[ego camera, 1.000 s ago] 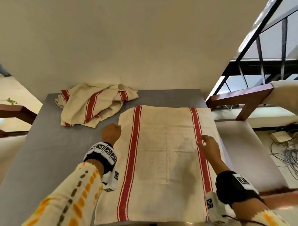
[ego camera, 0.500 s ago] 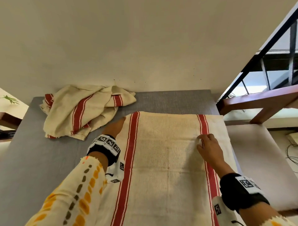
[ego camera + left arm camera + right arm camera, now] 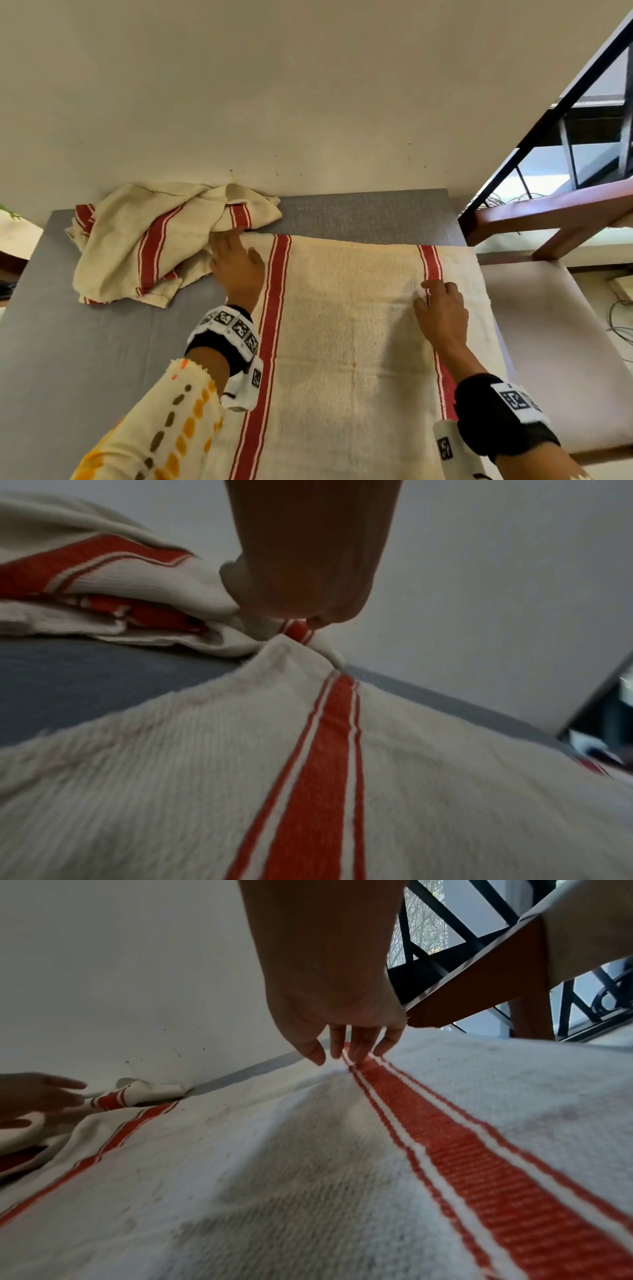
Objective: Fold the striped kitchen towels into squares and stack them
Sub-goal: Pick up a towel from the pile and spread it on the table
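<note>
A cream kitchen towel with two red stripes (image 3: pixel 349 325) lies spread flat on the grey table (image 3: pixel 85 342). My left hand (image 3: pixel 236 263) rests with straight fingers on its far left corner (image 3: pixel 281 647), right beside a second, crumpled striped towel (image 3: pixel 154 246) at the back left. My right hand (image 3: pixel 442 308) touches the right red stripe (image 3: pixel 428 1123) with its fingertips (image 3: pixel 356 1053), a little short of the far edge. In the left wrist view the palm (image 3: pixel 301 561) hides the fingers. From the right wrist view the left hand (image 3: pixel 34 1099) shows with its fingers stretched out.
A pale wall (image 3: pixel 308 102) rises directly behind the table. A wooden chair (image 3: pixel 555 212) with a pale seat (image 3: pixel 548 342) stands close on the right, with a black window grille (image 3: pixel 582 130) beyond it. Cables (image 3: pixel 620 315) lie on the floor at far right.
Both hands have slid along the towel toward its far edge. The left hand went from the towel's left side up to the far left corner. My view has moved forward.
</note>
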